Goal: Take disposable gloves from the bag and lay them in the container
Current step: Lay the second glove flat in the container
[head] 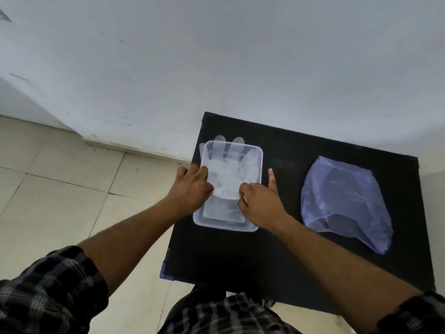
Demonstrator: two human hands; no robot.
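A clear rectangular plastic container (pixel 258 162) sits on the left part of a black table (pixel 277 249). A translucent disposable glove (pixel 228 172) lies spread in it, its fingertips sticking out over the far rim. My left hand (pixel 192 186) pinches the glove's cuff at the left side. My right hand (pixel 260 201) pinches the cuff at the right side, with one finger pointing straight out past the container's right wall. A crumpled bluish plastic bag (pixel 344 203) lies on the table's right part, apart from both hands.
The table stands against a white wall (pixel 216 68). Beige floor tiles (pixel 60 189) lie to the left of it. Bare black tabletop separates the container and the bag. My checked sleeves show at the bottom.
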